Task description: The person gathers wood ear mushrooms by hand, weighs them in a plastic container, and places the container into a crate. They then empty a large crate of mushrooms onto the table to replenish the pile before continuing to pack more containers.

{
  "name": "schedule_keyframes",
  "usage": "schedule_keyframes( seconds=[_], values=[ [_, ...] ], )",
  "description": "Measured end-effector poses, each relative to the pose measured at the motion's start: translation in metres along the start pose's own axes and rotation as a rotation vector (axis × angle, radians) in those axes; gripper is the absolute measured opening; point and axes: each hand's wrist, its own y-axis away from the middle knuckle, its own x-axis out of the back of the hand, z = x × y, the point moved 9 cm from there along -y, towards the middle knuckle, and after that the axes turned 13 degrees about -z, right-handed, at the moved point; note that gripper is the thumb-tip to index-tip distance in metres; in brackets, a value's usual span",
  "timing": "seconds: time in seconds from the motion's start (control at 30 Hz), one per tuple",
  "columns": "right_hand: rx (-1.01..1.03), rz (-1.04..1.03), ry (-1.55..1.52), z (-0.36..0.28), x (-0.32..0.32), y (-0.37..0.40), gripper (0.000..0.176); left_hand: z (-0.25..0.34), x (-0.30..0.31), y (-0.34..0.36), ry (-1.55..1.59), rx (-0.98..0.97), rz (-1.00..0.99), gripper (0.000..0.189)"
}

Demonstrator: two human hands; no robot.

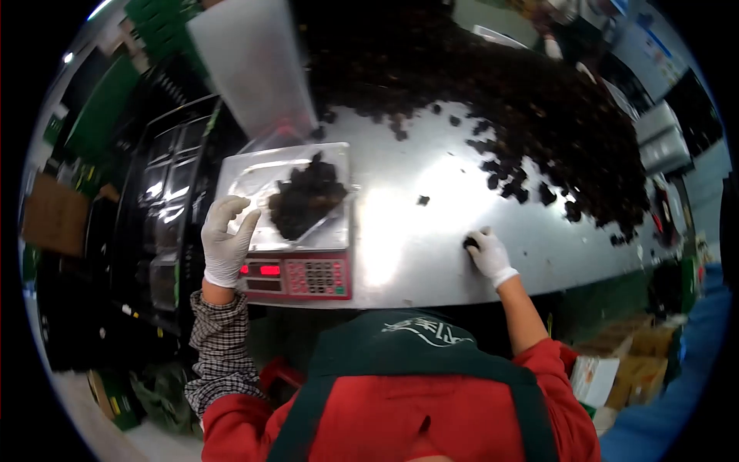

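My left hand (228, 237), in a white glove, is at the left edge of the scale (332, 266). Its thumb and fingers curve apart with nothing visible between them. A clear plastic bag (258, 181) lies on the scale's metal pan, with a heap of dark crinkled pieces (304, 199), possibly dried mushrooms, in or on it. Red digits glow on the scale's display. My right hand (491, 258), also gloved, is low over the metal table (400, 254), its fingers closed on one dark piece (469, 242). A single small piece (423, 200) lies between the hands.
A large pile of dark pieces (493, 85) covers the table's far side and right. Behind the scale stands a translucent plastic bin (250, 65). A black crate holding clear packages (165, 200) is at left. Another person (573, 27) is across the table.
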Motion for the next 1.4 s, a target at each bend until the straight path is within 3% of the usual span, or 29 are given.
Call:
schedule_keyframes(
  seconds=[0.07,0.17,0.23,0.3,0.33,0.47,0.5,0.57,0.73,0.87,0.9,1.0,1.03,1.1,1.13,1.2,1.23,1.27,1.4],
  values=[
    [0.083,-0.003,0.040,0.002,-0.001,-0.008,0.013,-0.018,0.023,0.018,0.026,0.089,0.080,0.014],
    [0.108,0.034,-0.219,-0.033,0.022,-0.030,0.011,-0.069,0.033,0.056,0.340,0.345,0.191,0.011],
    [0.215,0.033,-0.254,-0.120,0.049,-0.048,0.015,-0.093,0.021,0.072,0.558,0.473,0.209,0.013],
    [0.564,0.031,-0.278,-0.217,0.066,-0.060,0.016,-0.107,0.003,0.075,0.738,0.555,0.200,0.017],
    [0.579,-0.039,-0.369,-0.250,0.066,-0.069,0.017,-0.112,-0.008,0.075,0.774,0.620,0.171,0.024],
    [0.829,0.022,-0.267,-0.340,0.063,-0.098,0.028,-0.121,-0.034,0.061,1.086,0.664,0.178,0.046],
    [0.836,0.026,-0.183,-0.348,0.056,-0.104,0.029,-0.123,-0.037,0.056,1.110,0.664,0.140,0.059],
    [0.847,0.038,-0.011,-0.358,0.040,-0.118,0.031,-0.133,-0.051,0.050,1.321,0.702,0.135,0.066],
    [0.624,-0.032,-0.344,-0.321,0.071,-0.150,0.032,-0.153,-0.070,0.025,1.650,0.751,0.132,0.089],
    [0.445,-0.059,-0.400,-0.269,0.067,-0.174,0.030,-0.176,-0.081,0.003,1.664,0.738,0.096,0.099],
    [0.425,-0.074,-0.417,-0.263,0.064,-0.176,0.031,-0.161,-0.071,-0.003,1.562,0.826,0.176,0.096],
    [0.297,-0.223,-0.638,-0.257,0.061,-0.175,0.040,-0.153,-0.049,-0.012,1.315,0.557,0.195,0.091],
    [0.327,-0.222,-0.749,-0.254,0.061,-0.176,0.045,-0.132,-0.027,-0.012,0.987,0.420,0.269,0.087],
    [0.386,-0.220,-0.973,-0.246,0.057,-0.178,0.054,-0.074,-0.006,-0.014,0.518,-0.019,0.136,0.067],
    [0.346,-0.284,-0.914,-0.244,0.046,-0.178,0.056,-0.039,-0.004,-0.010,0.349,-0.184,0.052,0.057],
    [0.275,-0.416,-0.790,-0.245,0.026,-0.175,0.061,0.007,-0.041,0.006,0.025,-0.294,-0.289,0.053],
    [0.264,-0.483,-0.574,-0.245,0.019,-0.167,0.049,0.010,-0.055,0.019,-0.011,-0.252,-0.272,0.048],
    [0.219,-0.621,-0.473,-0.250,0.012,-0.154,0.048,0.008,-0.068,0.031,-0.049,-0.211,-0.254,0.048],
    [0.220,-0.651,-0.690,-0.239,0.002,-0.131,0.048,0.001,-0.056,0.045,-0.036,-0.078,-0.097,0.053]
  ],
)
